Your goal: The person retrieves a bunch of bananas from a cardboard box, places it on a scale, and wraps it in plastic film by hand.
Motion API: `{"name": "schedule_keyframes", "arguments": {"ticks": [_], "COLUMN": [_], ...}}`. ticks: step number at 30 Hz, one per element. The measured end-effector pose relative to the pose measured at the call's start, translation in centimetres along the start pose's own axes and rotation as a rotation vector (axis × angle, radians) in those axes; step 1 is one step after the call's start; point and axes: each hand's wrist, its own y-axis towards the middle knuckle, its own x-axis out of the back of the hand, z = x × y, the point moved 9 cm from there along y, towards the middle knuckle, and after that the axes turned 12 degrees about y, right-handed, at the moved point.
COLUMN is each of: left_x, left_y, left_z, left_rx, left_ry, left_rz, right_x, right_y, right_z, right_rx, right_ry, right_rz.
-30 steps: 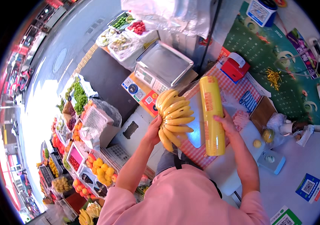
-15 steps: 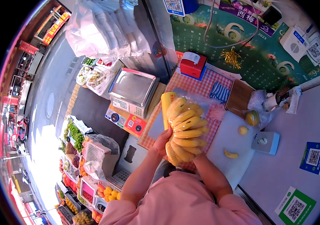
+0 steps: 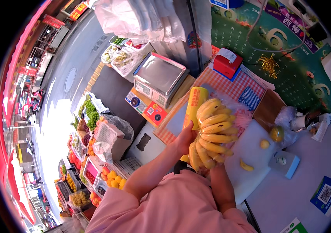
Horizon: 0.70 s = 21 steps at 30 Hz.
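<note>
At a street-side fruit stall, we stand over a white bench (image 3: 285,202) with a bunch of bananas (image 3: 212,134) raised above it, the landmark for all that follows. Behind the bananas hangs a broad green wall calendar (image 3: 289,50), and up and to their left a metal-topped weighing scale (image 3: 159,75) sits on its stand. Under and behind the bunch lies a red-checked cloth (image 3: 231,87); below and to the right of the bunch a white cutting board (image 3: 251,167) lies on the bench. Far to the left of the bananas, fruit crates (image 3: 91,155) line the pavement.

Our left hand (image 3: 183,139) is closed around the left side of the bunch, at its stem end, thumb lying up along a yellow roll of cling film (image 3: 194,106) that stands just behind and touching the bananas. Thin clear film shows over the right side of the bunch. Our right hand is hidden behind the fruit, only the forearm showing below, so we cannot tell its grip.

Up and to the right of the bunch sits a red box (image 3: 227,64). To the right, a small white scale (image 3: 285,163) rests on the bench, and a cut banana piece (image 3: 246,166) lies on the board just below the bunch.
</note>
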Motion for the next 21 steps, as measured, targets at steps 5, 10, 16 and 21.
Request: {"name": "schedule_keyframes", "arguments": {"ticks": [5, 10, 16, 21], "left_x": [6.7, 5.1, 5.5, 0.7], "left_y": [-0.5, -5.4, -3.6, -2.2], "left_z": [0.3, -5.2, -5.7, -5.5], "left_rx": [-0.053, -0.594, -0.408, -0.315], "left_ry": [0.059, 0.835, 0.774, 0.228], "left_rz": [-0.707, -1.148, -0.895, -0.288], "right_x": [-0.5, -1.4, -5.0, -7.2], "right_y": [-0.9, -1.6, -0.4, 0.0], "right_z": [-0.1, 0.4, 3.4, 4.5], "right_rx": [-0.011, -0.023, 0.02, 0.086], "right_ry": [0.022, 0.063, 0.099, -0.157], "right_rz": [0.048, 0.163, 0.316, 0.188]}}
